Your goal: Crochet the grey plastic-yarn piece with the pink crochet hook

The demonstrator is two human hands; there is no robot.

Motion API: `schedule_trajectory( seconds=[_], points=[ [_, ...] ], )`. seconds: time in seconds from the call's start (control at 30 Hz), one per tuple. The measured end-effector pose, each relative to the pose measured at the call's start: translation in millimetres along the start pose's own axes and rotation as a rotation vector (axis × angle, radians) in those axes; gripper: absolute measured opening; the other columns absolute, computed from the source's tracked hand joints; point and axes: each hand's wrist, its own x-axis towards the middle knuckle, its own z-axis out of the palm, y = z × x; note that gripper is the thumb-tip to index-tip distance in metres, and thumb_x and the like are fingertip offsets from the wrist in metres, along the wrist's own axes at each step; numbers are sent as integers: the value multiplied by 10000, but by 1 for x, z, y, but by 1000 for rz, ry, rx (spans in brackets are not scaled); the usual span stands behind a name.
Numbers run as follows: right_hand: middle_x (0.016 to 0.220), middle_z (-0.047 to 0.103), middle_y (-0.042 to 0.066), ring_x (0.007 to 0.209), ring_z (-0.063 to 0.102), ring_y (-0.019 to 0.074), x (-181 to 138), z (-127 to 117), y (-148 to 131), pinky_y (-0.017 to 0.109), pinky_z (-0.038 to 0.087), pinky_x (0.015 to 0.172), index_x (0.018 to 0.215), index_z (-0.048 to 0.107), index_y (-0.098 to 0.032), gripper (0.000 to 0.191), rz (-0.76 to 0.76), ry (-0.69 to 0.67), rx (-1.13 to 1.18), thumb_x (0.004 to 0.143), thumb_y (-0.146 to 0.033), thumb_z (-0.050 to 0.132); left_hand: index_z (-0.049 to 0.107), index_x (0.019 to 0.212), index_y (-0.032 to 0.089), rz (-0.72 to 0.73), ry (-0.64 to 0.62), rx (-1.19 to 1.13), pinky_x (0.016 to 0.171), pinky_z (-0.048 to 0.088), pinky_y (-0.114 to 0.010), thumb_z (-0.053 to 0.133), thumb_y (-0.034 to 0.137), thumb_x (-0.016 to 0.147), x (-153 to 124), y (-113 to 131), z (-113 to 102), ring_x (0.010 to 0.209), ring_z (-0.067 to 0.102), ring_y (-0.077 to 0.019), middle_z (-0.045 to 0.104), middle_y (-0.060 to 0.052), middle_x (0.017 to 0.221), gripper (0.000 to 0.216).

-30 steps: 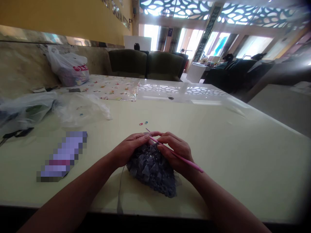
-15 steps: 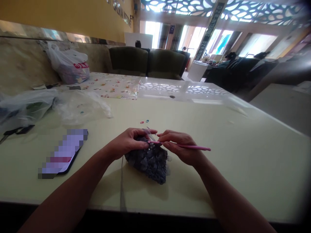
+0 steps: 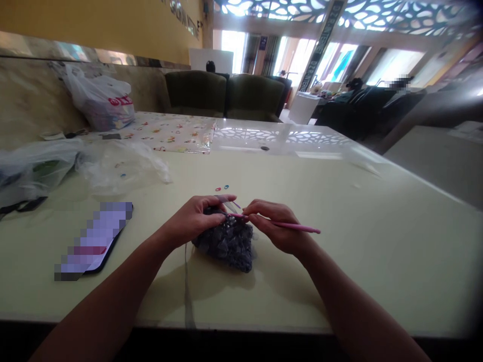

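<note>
A dark grey crochet piece (image 3: 228, 245) with a bumpy, petal-like surface hangs just over the table from my left hand (image 3: 196, 216). The left thumb and fingers pinch its upper edge, and the index finger stretches out with a translucent grey ribbon (image 3: 228, 205) by it. My right hand (image 3: 277, 223) is closed around a pink crochet hook (image 3: 298, 228), whose tip end meets the top edge of the piece near the left thumb. A strand of grey ribbon (image 3: 187, 291) runs down from the left hand to the table's front edge. The hook's very tip is hard to make out.
A phone (image 3: 98, 241) lies to the left. Red (image 3: 218, 189) and blue stitch markers (image 3: 226, 187) lie beyond my hands. Clear plastic bags (image 3: 124, 168) and a full white carrier bag (image 3: 109, 103) stand farther left. Green chairs (image 3: 254, 95) line the table's far side.
The crochet piece has lifted and swung slightly, its lower corner now higher. My right hand and the hook have shifted a little left; the whole view has also moved slightly.
</note>
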Motion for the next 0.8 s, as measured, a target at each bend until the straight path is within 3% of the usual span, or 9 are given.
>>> schedule_trajectory(
  seconds=[0.1, 0.3, 0.4, 0.57, 0.8],
  points=[
    [842, 655, 45, 753, 587, 137, 0, 0, 2, 264, 443, 665, 909, 679, -168, 207, 18, 17, 49, 982, -278, 521, 646, 1320, 205, -3, -6, -10, 1007, 422, -405, 674, 270, 814, 1, 0, -1, 1055, 626, -243, 701, -49, 968, 510],
    [845, 647, 42, 742, 566, 130, 0, -2, 3, 259, 428, 658, 865, 667, -170, 183, -5, -46, 20, 967, -252, 539, 718, 1193, 180, 30, -28, 67, 1025, 416, -401, 650, 252, 822, 1, 2, 3, 1150, 608, -269, 721, -90, 1098, 385],
    [816, 615, 25, 694, 528, 109, 0, -1, 2, 246, 403, 638, 846, 650, -168, 188, -31, -61, -82, 974, -226, 524, 716, 1183, 167, 98, 58, 218, 1074, 383, -446, 626, 222, 810, 0, 3, 8, 1175, 607, -282, 721, -108, 1148, 388],
    [770, 553, 23, 665, 488, 112, 1, 9, -2, 252, 376, 627, 788, 593, -158, 267, -120, -41, -262, 1003, -232, 453, 745, 983, 162, 217, 207, 451, 1216, 160, -503, 590, 174, 795, -1, 1, 20, 1105, 662, -244, 706, -107, 1248, 244],
    [698, 528, 10, 640, 439, 137, 2, 31, 3, 266, 339, 641, 720, 499, -187, 282, -245, 61, -686, 990, -209, 422, 706, 1127, 194, 272, 311, 517, 1208, 210, -477, 576, 135, 804, -4, -5, 35, 1088, 666, -215, 756, -57, 1099, 353]
  ],
)
